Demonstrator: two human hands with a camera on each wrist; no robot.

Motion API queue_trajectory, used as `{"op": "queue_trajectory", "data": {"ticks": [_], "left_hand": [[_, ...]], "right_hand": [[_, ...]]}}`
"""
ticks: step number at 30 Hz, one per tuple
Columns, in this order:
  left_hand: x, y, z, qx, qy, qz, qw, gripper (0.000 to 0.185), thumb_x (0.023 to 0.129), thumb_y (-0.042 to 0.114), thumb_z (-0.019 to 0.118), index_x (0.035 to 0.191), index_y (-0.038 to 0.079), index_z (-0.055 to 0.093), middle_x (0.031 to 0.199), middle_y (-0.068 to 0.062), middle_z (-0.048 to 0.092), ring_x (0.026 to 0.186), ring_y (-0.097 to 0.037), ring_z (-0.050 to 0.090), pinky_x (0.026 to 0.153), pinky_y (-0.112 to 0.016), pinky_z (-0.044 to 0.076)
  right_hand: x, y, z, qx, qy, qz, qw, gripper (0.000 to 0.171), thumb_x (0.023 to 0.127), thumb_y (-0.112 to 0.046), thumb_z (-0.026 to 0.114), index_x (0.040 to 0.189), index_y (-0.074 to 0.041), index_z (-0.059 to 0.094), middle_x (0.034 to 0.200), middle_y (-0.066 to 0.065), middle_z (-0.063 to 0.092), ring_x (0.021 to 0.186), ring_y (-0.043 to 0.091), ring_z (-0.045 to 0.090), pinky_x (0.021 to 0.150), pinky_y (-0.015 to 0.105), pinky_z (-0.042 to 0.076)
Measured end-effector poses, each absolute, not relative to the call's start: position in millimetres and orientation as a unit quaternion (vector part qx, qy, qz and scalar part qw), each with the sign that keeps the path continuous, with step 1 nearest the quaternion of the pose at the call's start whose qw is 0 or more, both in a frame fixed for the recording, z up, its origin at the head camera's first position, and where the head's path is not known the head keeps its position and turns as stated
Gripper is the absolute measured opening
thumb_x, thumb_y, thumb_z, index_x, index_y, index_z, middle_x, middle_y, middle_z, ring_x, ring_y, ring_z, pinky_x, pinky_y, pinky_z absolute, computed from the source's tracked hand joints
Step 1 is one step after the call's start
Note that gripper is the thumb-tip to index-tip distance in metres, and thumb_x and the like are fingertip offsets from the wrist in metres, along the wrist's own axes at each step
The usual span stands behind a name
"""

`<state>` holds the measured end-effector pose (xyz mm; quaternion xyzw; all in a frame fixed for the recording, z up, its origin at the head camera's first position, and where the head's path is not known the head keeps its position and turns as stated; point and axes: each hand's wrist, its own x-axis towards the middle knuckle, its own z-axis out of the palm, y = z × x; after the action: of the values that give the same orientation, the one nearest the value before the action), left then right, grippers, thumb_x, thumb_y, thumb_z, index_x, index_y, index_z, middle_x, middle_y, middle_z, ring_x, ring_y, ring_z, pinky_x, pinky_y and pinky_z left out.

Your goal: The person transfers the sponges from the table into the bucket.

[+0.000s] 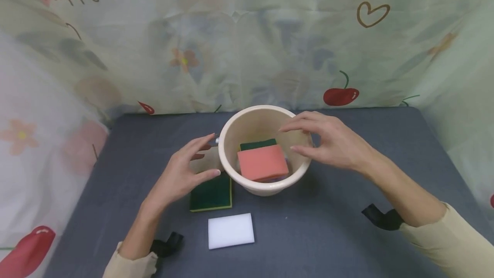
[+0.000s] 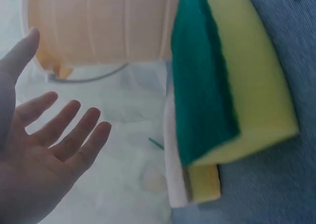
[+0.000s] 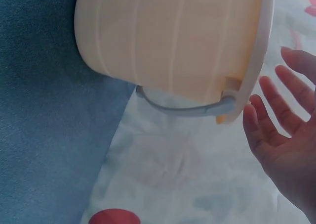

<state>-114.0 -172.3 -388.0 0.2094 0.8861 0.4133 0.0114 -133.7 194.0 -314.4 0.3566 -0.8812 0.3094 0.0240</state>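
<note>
The left hand (image 1: 183, 173) and right hand (image 1: 332, 143) flank the bucket (image 1: 264, 187), fingers parted and gripping nothing, seemingly curved to suit its round rim (contact is unclear); inside, the pink sponge (image 1: 263, 162) overlaps a dark-green sponge (image 1: 257, 144), probably for want of room.

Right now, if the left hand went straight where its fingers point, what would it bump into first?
Most likely the cream bucket, just ahead of the left hand, though the exact depth is hard to tell.
</note>
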Motion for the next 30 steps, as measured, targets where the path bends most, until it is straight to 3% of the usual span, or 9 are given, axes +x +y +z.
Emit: {"op": "queue_trajectory", "data": {"ticks": [7, 15, 23, 30], "left_hand": [[-118.7, -190.0, -398.8, 0.189, 0.903, 0.385, -0.015, 0.079, 0.079, 0.027, 0.086, 0.148, 0.028, 0.047, 0.145, 0.000, 0.050, 0.129, -0.022, 0.051, 0.100, -0.047, 0.049], [-125.6, -205.1, -411.3, 0.161, 0.919, 0.359, -0.027, 0.073, 0.079, 0.030, 0.086, 0.145, 0.024, 0.053, 0.143, -0.003, 0.053, 0.127, -0.026, 0.053, 0.097, -0.051, 0.050], [-132.7, -222.2, -427.8, 0.136, 0.919, 0.370, 0.004, 0.071, 0.080, 0.033, 0.084, 0.144, 0.023, 0.053, 0.144, -0.006, 0.051, 0.129, -0.031, 0.050, 0.098, -0.055, 0.047], [-138.3, -229.6, -442.4, 0.120, 0.919, 0.373, 0.044, 0.073, 0.080, 0.034, 0.084, 0.144, 0.016, 0.053, 0.147, -0.009, 0.049, 0.131, -0.032, 0.048, 0.101, -0.055, 0.044]], "right_hand": [[-131.8, 205.5, -318.5, 0.332, -0.890, 0.309, 0.045, 0.045, 0.084, -0.017, 0.082, 0.126, -0.023, 0.068, 0.124, -0.005, 0.062, 0.114, 0.014, 0.058, 0.085, 0.040, 0.051], [-129.3, 215.2, -324.7, 0.306, -0.896, 0.317, 0.054, 0.047, 0.084, -0.017, 0.081, 0.129, -0.019, 0.067, 0.128, -0.006, 0.061, 0.117, 0.013, 0.057, 0.087, 0.040, 0.052], [-127.2, 223.1, -335.4, 0.278, -0.900, 0.333, 0.042, 0.062, 0.085, -0.021, 0.081, 0.142, -0.019, 0.056, 0.138, -0.005, 0.055, 0.119, 0.010, 0.054, 0.090, 0.036, 0.052], [-126.0, 226.3, -347.1, 0.252, -0.899, 0.359, 0.022, 0.064, 0.088, -0.025, 0.078, 0.145, -0.023, 0.052, 0.142, -0.005, 0.052, 0.121, 0.011, 0.053, 0.091, 0.039, 0.053]]}}
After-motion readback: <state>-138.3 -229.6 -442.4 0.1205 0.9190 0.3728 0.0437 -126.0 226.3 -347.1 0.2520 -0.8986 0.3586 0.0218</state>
